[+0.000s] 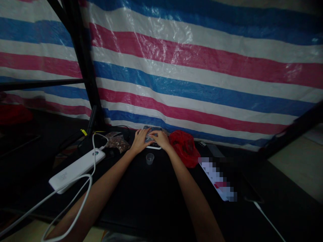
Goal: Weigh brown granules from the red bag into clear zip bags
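Note:
At the back of the black table, a small clear tray-like item with a whitish rim (154, 147) lies between my hands. My left hand (139, 140) rests on its left side, thumb and fingers apart. From the right, my right hand (161, 138) reaches over it with fingertips drawn together in a pinch; whatever they grip is too small to make out. Clear, crinkled-looking material shows under the fingers, but the hands cover much of it. Nearer to me stands a small clear plastic cup (149, 158), touched by neither hand.
A red plastic bag (185, 149) sits right of my hands, near a partly pixelated white strip (214, 179). Leftward are a bag of brown bits (118, 143) and a long white device (77, 169); its cable loops over my left forearm. Striped sheeting (176, 77) hangs behind.

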The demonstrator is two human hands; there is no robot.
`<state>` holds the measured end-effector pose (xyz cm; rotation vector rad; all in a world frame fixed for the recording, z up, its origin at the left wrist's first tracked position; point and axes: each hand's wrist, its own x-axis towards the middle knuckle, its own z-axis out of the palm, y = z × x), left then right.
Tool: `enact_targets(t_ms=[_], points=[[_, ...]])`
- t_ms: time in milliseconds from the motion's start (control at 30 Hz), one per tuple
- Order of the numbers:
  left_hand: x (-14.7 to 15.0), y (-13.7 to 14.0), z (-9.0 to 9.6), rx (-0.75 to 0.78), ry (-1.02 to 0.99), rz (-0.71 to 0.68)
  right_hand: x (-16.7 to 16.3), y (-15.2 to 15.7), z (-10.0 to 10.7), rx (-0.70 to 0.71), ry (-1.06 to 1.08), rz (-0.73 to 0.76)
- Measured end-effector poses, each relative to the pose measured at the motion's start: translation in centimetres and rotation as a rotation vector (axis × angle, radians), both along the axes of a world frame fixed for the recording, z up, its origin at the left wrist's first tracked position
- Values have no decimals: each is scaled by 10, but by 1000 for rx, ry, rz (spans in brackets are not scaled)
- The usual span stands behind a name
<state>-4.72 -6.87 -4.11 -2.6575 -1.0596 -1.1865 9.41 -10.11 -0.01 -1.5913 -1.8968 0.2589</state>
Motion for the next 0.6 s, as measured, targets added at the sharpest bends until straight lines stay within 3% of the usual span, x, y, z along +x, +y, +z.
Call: enact_targets(t_ms=[167, 400, 500, 600], points=[[0, -1, -2, 2, 15, 12, -1, -2, 0, -5, -13, -15], [8, 25, 6, -49, -84, 54, 21, -23, 20, 185, 99, -120], [19, 47, 9, -125, -26, 17, 36, -47, 20, 123, 147, -60], [27, 61, 9, -201, 81, -40, 45, -74, 6, 5, 107, 49]])
